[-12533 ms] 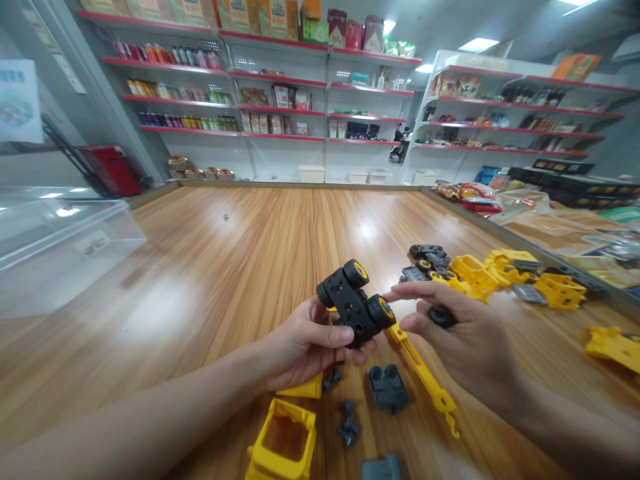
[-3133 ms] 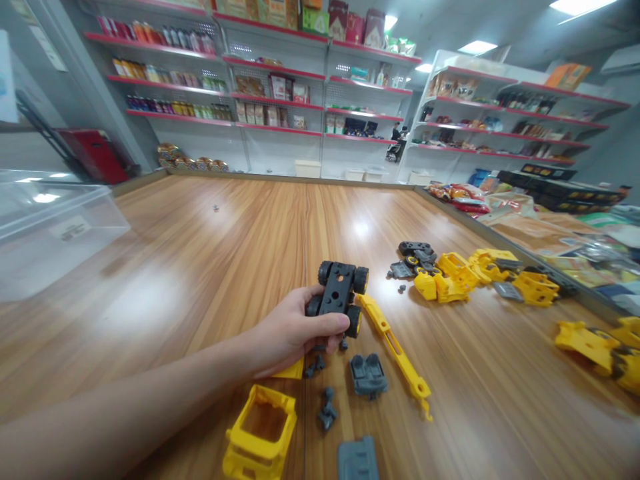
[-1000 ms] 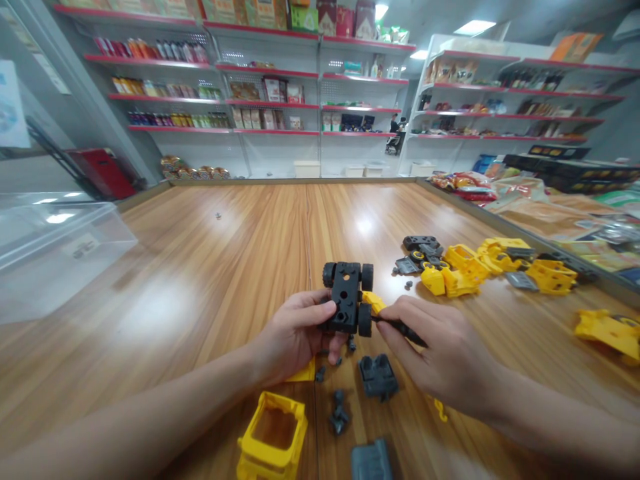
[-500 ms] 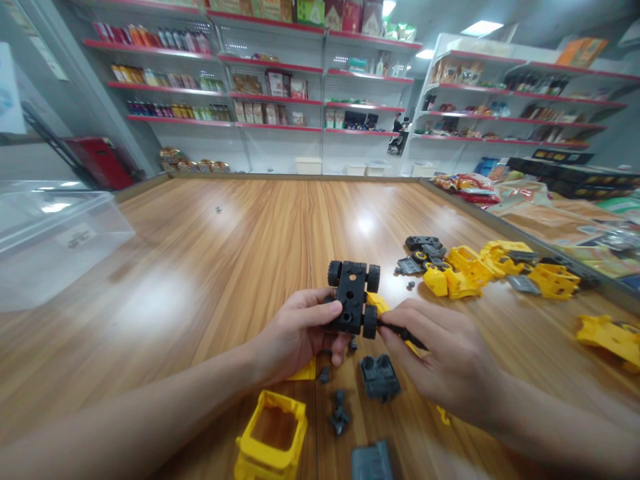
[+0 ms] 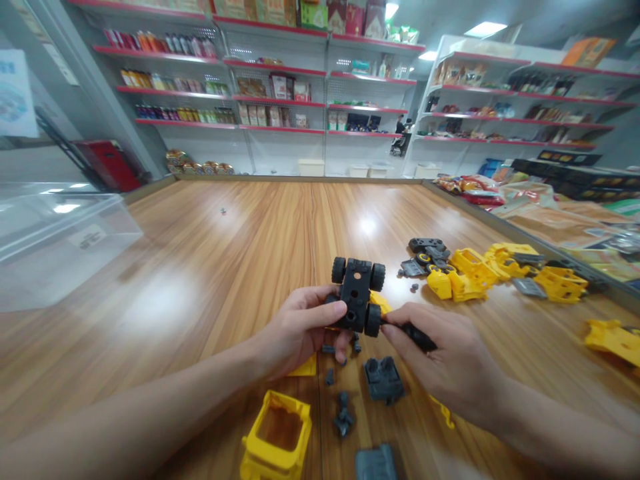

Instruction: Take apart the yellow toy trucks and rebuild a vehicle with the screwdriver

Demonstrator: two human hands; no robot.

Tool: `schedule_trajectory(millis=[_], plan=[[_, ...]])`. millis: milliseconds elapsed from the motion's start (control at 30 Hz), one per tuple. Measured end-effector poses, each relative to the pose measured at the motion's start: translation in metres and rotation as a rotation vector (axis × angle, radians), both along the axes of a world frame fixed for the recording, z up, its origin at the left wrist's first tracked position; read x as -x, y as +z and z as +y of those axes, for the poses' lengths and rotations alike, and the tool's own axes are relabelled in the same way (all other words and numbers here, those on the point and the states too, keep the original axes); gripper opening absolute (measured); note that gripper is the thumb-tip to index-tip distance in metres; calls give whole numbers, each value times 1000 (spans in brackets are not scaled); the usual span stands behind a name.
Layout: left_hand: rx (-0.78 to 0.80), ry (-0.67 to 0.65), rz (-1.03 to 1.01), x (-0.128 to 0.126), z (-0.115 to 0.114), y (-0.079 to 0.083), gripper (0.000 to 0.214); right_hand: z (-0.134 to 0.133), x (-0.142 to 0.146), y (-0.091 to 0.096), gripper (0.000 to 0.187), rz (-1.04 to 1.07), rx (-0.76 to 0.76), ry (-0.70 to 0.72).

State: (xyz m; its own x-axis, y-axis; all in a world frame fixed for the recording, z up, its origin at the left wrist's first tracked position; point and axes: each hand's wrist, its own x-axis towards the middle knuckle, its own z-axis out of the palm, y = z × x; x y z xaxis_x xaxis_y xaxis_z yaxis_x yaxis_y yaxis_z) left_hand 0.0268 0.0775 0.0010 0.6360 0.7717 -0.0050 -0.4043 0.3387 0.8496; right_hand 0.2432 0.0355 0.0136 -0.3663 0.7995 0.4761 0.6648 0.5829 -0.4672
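My left hand (image 5: 310, 327) grips a black toy-car chassis (image 5: 356, 293) with chunky black wheels, thumb pressed on its flat face. In my right hand (image 5: 445, 343) is a black-handled screwdriver (image 5: 419, 337), held at the chassis's lower right wheel (image 5: 373, 320); its tip is hidden there. A yellow part (image 5: 380, 302) shows behind the chassis. Below the hands lie a grey seat piece (image 5: 383, 379), a small dark grey figure-like part (image 5: 343, 417), a yellow cab frame (image 5: 277, 437) and another grey block (image 5: 376, 463). A yellow piece (image 5: 304, 367) is partly under my left hand.
Yellow and dark toy parts (image 5: 467, 273) are heaped at the right of the wooden table (image 5: 250, 253), with a yellow part (image 5: 613, 340) nearer the right edge. A clear plastic bin (image 5: 65, 233) stands at left. Bagged goods (image 5: 530, 210) lie beyond the right edge.
The chassis, still in my left hand, has tilted slightly, and the screwdriver has turned a little in my right fingers. The whole view has shifted slightly; loose parts stay in place.
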Motion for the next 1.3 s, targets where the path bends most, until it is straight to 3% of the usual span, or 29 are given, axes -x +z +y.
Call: schedule_trajectory(millis=[200,300,333,467,567,733,867,1067,1200,1300], plan=[[-104,372,171,23,31,20,20,1,-7,1,12,-35,-76,16],[-430,666,637,38,54,9,32,11,-5,10,13,-99,-69,36],[-471,721,713,42,61,3,34,17,-1,15,13,-134,-47,29],[-548,797,918,51,74,-18,39,52,22,40,13,-340,77,59],[-609,800,1076,51,73,-24,46,73,39,56,11,-499,90,164],[-713,802,1262,50,67,-24,46,72,50,73,11,-450,116,334],[-758,812,1328,52,70,-26,40,49,55,71,14,-372,171,566],[-779,908,1321,55,75,-32,22,23,73,51,23,-624,123,856],[-836,1006,1224,52,66,-27,17,24,77,48,8,-633,121,883],[-957,1082,887,45,48,-21,13,32,68,59,6,-492,183,797]])
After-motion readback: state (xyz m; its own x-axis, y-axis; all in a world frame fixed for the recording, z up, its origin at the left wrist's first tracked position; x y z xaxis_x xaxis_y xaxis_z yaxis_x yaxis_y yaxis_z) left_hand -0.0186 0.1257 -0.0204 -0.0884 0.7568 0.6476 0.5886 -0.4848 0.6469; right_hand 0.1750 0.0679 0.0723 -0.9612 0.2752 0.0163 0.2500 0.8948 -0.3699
